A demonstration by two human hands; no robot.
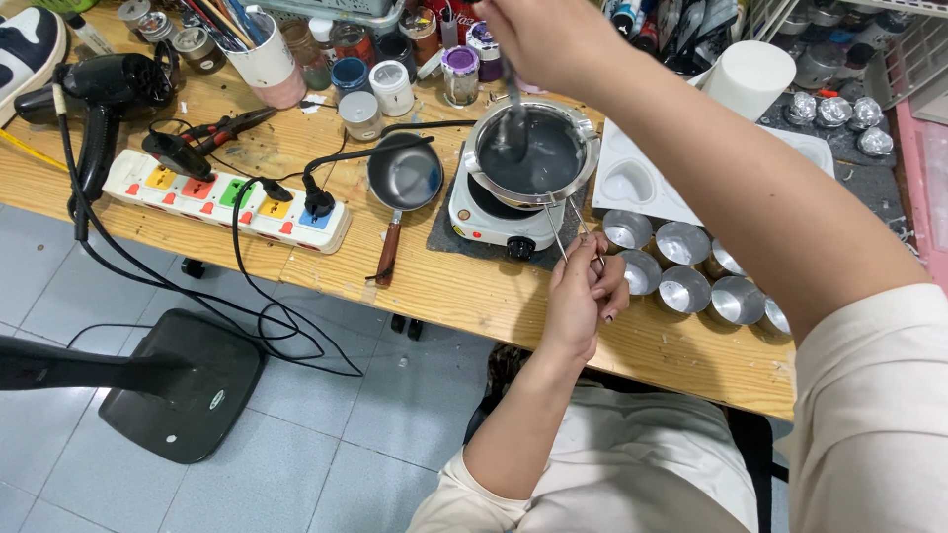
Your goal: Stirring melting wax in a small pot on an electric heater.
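Observation:
A steel melting pot (533,148) filled with dark grey liquid sits on a small white electric hot plate (489,222) on the wooden table (464,286). My left hand (583,296) is closed around the end of the pot's thin wire handle (561,232). My right hand (543,39) hovers above the pot, gripping a thin stirring stick (513,104) whose tip dips into the liquid.
Several empty round metal tins (681,286) stand right of the hot plate, before a white heart-shaped mould tray (642,183). A small pan (403,178), a colourful power strip (227,202), a black hair dryer (99,94), jars and a cup of brushes lie left. A fan base stands on the floor.

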